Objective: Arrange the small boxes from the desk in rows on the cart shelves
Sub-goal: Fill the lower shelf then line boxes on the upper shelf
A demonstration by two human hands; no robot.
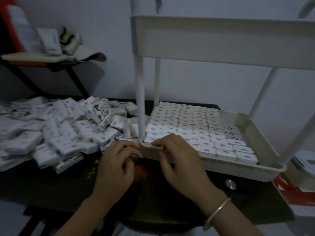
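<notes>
A loose heap of small white boxes (68,130) covers the left of the dark desk (51,181). Rows of the same boxes (196,132) fill most of the cart's lower tray (245,169); a bare perforated patch (233,133) shows at its right. Both hands are at the tray's near left corner. My right hand (177,159) curls its fingers over the rim, fingertips on the corner boxes, thumb against the outer wall. My left hand (117,162) is curled just left of that corner; whether it holds a box is hidden.
The cart's upper tray (221,36) hangs over the lower one on white posts (141,99). A black shelf (51,63) with packets and cloth stands at the back left. A red and white carton (293,193) lies at the right.
</notes>
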